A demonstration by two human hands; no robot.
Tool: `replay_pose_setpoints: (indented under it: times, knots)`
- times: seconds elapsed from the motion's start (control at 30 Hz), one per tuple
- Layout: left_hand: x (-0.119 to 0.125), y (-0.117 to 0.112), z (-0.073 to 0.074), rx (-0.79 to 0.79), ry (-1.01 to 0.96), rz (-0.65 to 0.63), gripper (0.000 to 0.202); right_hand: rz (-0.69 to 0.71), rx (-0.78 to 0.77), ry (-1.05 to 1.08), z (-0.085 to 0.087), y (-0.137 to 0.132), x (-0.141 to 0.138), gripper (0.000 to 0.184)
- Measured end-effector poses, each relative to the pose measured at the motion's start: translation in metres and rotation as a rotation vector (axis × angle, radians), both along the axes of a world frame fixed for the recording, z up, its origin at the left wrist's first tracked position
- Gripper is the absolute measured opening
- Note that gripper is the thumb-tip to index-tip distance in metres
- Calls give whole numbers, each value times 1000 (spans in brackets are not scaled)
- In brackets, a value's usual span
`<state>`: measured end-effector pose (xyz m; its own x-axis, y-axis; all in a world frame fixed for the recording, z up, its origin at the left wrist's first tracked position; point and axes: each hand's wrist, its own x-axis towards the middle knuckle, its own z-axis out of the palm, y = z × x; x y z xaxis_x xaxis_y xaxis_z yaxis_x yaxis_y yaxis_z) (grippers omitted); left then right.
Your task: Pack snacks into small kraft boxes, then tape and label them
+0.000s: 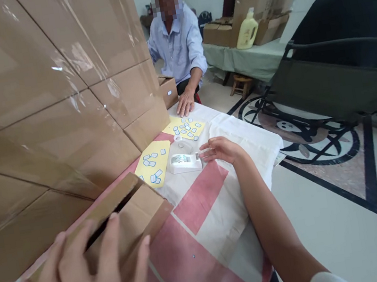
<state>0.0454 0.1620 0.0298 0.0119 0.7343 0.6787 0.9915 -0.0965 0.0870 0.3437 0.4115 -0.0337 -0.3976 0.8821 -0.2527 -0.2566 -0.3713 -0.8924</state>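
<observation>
My left hand [88, 276] lies with fingers spread over the top flaps of a small cardboard box [145, 205]. A dark gap shows between the flaps. My right hand [222, 150] reaches across the table, its fingertips at the cutter end of a white tape dispenser [186, 162]. Whether they touch it or pinch a tape end, I cannot make out. Behind the dispenser lies a clear roll of tape [182, 146]. Beside it, a yellow sheet [157, 158] carries several small blue-edged labels, and a second yellow sheet [191, 127] with similar labels lies farther back.
Large taped cardboard boxes [60, 99] form a wall on the left. Across the table [204, 195] a person in a light blue shirt [176, 43] rests a hand [185, 102] near the far sheet, beside another small box [168, 91]. A dark folding chair [337, 88] stands to the right.
</observation>
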Motion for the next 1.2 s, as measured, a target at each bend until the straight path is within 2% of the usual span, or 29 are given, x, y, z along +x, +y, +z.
replay_pose_setpoints:
  times: [0.03, 0.07, 0.1, 0.13, 0.2, 0.27, 0.37, 0.47, 0.57, 0.73, 0.97, 1.2]
  knots:
    - [21, 5, 5, 13, 127, -16, 68, -3, 7, 3, -1, 0, -1, 36]
    - [44, 14, 6, 50, 216, -152, 59, -4, 15, 3, -3, -1, -2, 37]
    - [67, 25, 3, 57, 188, -331, 47, -11, 22, 4, -4, -3, -4, 40]
    - [88, 38, -4, 39, 99, -419, 40, -23, 25, 7, -4, -6, -5, 44]
    - [122, 72, -27, 44, -12, -374, 42, -76, 32, 5, -5, -15, -7, 50]
    - [139, 109, -55, -4, -87, -274, 49, -150, 65, -58, -6, -26, -7, 53]
    - [136, 151, -91, -82, -258, -150, 51, -240, 156, -295, -3, -37, -1, 51]
    - [118, 165, -109, -127, -314, -134, 43, -213, 191, -475, 5, -39, 8, 47]
    - [109, 163, -111, -166, -330, -140, 40, -119, 193, -484, 16, -33, 12, 47]
    - [111, 162, -109, -199, -374, -111, 46, -36, 142, -450, 25, -17, 13, 47]
    - [108, 162, -114, -193, -437, -118, 44, -24, 142, -487, 25, -10, 18, 41]
    - [110, 159, -115, -204, -485, -121, 47, -6, 180, -415, 30, -18, 18, 55]
